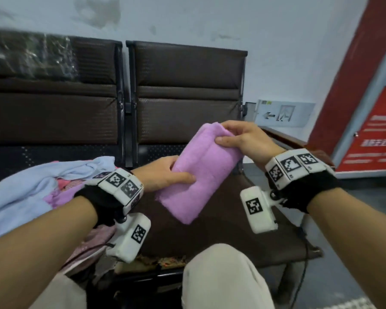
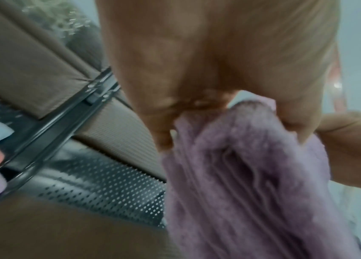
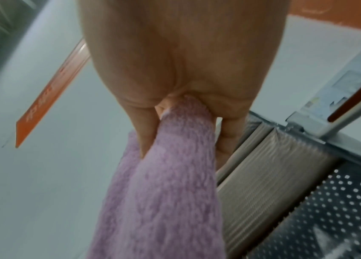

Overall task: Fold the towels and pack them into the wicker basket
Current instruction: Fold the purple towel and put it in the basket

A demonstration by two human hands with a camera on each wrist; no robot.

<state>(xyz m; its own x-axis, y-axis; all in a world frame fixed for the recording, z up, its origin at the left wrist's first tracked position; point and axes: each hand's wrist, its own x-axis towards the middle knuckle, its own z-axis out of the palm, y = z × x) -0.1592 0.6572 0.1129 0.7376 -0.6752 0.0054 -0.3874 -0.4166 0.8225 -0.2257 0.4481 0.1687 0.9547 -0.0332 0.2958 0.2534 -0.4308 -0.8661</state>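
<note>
A folded pink towel (image 1: 198, 172) is held in the air between both hands, above a brown seat. My left hand (image 1: 165, 172) grips its left long edge, thumb on top. My right hand (image 1: 239, 139) pinches its far upper end. In the left wrist view the fingers curl round the pink towel (image 2: 241, 175). The right wrist view shows thumb and fingers clamped on the pink towel (image 3: 168, 184). A heap of unfolded towels (image 1: 31, 190), light blue on top with pink and lilac beneath, lies on the seat to the left. No wicker basket is in view.
A row of brown padded chairs (image 1: 187, 90) stands against the pale wall ahead. A red signboard (image 1: 374, 130) leans at the right. My knee (image 1: 223, 277) in beige trousers is below the towel. Grey floor lies to the right.
</note>
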